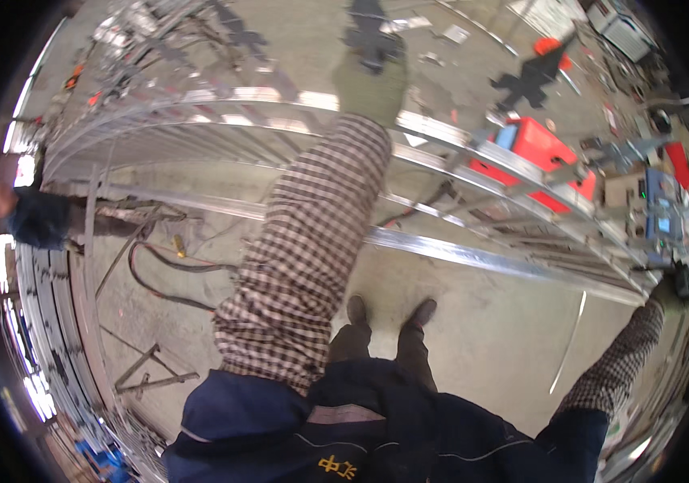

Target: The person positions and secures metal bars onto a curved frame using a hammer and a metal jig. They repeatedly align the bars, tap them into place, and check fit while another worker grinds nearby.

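Across the grey concrete floor (489,346), a ladder-like frame (473,254) of shiny bare metal bars points its long axis left to right, bowed by the lens. The left hand (370,87), in an olive glove, is at its far rail, the right hand (670,295) near its right end; I cannot tell how far either's fingers curl or what they grip. Checked cloth sleeves (312,225) cover both forearms.

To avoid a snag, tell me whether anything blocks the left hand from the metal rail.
Nothing visible does: the left hand overlaps the metal rail in this view; whether they touch is unclear.
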`<state>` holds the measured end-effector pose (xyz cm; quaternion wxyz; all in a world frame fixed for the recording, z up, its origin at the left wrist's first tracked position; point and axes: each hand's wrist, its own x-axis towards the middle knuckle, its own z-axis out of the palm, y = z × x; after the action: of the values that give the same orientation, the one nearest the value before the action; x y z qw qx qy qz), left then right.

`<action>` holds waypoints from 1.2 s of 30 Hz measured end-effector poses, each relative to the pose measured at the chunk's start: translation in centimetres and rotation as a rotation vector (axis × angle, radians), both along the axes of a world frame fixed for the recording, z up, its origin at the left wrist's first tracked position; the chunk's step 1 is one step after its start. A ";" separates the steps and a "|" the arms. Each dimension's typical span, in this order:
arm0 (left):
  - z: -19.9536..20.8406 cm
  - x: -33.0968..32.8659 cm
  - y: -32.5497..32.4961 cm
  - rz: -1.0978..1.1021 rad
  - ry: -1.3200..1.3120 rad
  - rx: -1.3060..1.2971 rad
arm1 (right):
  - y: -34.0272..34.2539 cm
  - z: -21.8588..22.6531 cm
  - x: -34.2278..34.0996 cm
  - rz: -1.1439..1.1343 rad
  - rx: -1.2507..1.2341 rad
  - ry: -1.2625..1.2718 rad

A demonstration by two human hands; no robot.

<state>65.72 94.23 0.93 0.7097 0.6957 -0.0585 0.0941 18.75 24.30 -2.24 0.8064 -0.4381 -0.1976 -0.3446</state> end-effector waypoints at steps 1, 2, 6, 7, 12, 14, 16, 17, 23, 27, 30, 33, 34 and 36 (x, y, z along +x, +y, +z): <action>0.1 -0.1 -0.1 0.001 -0.129 -0.037 | -0.5 -0.1 -0.1 0.087 0.005 -0.004; 0.0 -0.4 0.0 0.000 -0.014 0.021 | -0.5 0.0 0.1 -0.023 0.088 0.052; 0.3 -0.1 0.2 -0.044 -0.081 0.060 | 5.1 3.0 2.2 -1.037 0.406 0.355; 0.3 -0.1 0.7 -0.086 -0.072 0.073 | 8.4 4.0 3.1 -1.172 0.411 0.357; 1.2 -0.9 0.7 -0.173 -0.031 0.157 | 33.0 7.6 7.6 -1.101 0.060 0.262; 1.6 -1.5 0.3 -0.256 0.023 0.138 | 43.4 6.9 12.5 -1.022 -0.263 0.297; 2.0 -1.8 0.3 -0.280 -0.040 0.171 | 50.1 6.6 18.7 -0.822 -0.175 0.180; 2.2 -1.9 0.5 -0.294 -0.061 0.185 | 52.2 6.9 21.9 -0.878 -0.183 0.202; 3.2 -0.5 1.6 -0.403 -0.004 0.506 | 57.4 10.3 33.4 -0.827 -0.156 0.021; 4.6 -0.7 6.1 -0.509 -0.236 0.605 | 58.6 9.9 35.5 -0.912 -0.080 0.125; 5.3 -1.1 16.3 -0.349 -0.432 0.378 | 58.1 9.3 35.8 -0.899 0.000 0.139; 6.5 3.3 24.5 0.358 -0.533 0.303 | 57.0 9.2 35.8 -0.823 -0.045 0.059; 6.2 4.9 25.7 0.347 -0.508 0.437 | 56.7 9.2 35.7 -0.862 -0.084 0.079; 6.0 7.8 27.2 0.328 -0.449 0.705 | 56.1 9.2 35.6 -0.929 -0.220 0.127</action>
<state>73.48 121.46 6.92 0.3748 0.8575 -0.1282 0.3283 54.38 80.37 6.99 0.5265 -0.5828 0.0332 -0.6181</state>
